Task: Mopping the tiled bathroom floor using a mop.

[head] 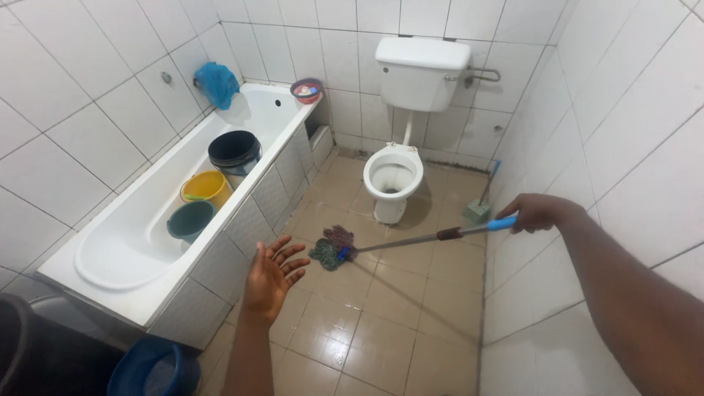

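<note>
Nearest to me, at the bottom left of the head view, I note a round blue plastic bucket (155, 369) on the floor beside the bathtub corner.

Next out, my left hand (273, 275) hangs open over the tan ceramic floor tiles (381, 345), palm up, fingers spread, holding nothing. It touches no object.

My right hand (533, 213) is extended to the right side, close to the white tiled wall (645, 132), and is closed around the blue grip at the end of the long grey metal-handled mop (411, 241). The two hands are well apart.

Key relation: the mop's long axis runs nearly level across the view, from the grip in my right hand down and to the left to the mop's ragged multicoloured cloth head (331, 248), which rests on the floor tiles. The head lies just beyond and to the right of my left hand, near but not touching. The right hand alone carries the shaft; the left hand is the nearer one to the mop head and to the shaft's lower end.

Beyond the mop head stands the white ceramic toilet bowl (393, 180) with its white cistern (422, 72) on the back wall. A small green-headed brush (480, 207) leans by the right wall near the toilet.

To the left, the white bathtub (125, 257) holds a yellow plastic bucket (206, 188), a black bucket (235, 154) and a dark green bucket (190, 219).
</note>
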